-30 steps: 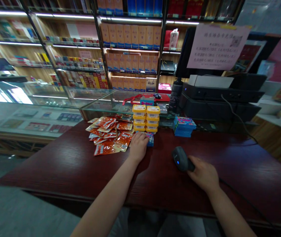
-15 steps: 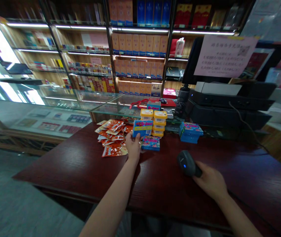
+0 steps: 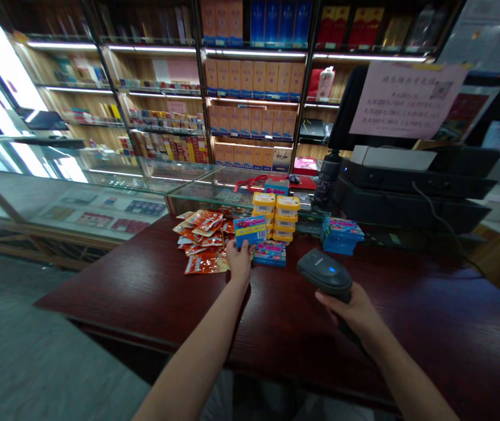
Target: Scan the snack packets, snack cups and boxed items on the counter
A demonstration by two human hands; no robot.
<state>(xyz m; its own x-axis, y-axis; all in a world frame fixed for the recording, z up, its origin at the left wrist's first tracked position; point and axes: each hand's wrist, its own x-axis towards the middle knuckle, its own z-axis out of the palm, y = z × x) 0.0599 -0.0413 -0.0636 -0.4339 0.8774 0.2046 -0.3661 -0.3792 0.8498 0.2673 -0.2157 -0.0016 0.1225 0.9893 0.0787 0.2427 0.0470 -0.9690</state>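
My left hand (image 3: 240, 261) is closed on a small blue box (image 3: 250, 230) with a yellow band and a barcode, held upright above the counter. My right hand (image 3: 355, 313) grips a dark barcode scanner (image 3: 325, 273) with a lit blue light, its head pointing left towards the box. Similar blue boxes (image 3: 269, 254) lie stacked just right of my left hand. Behind them stand piled yellow tubs (image 3: 288, 217). Left of the held box is a heap of orange snack packets (image 3: 206, 261). Another stack of blue boxes (image 3: 341, 236) sits beyond the scanner.
All this rests on a dark wooden counter (image 3: 153, 292). A glass display case (image 3: 122, 202) runs along the left and back. A black monitor (image 3: 347, 111) with a pink paper sign (image 3: 407, 99) and dark machines (image 3: 416, 190) stand at the right. Stocked shelves line the wall.
My right hand has raised the scanner and turned its head to the left, nearer the held box. The held box has tilted slightly. The whole view has shifted a little.
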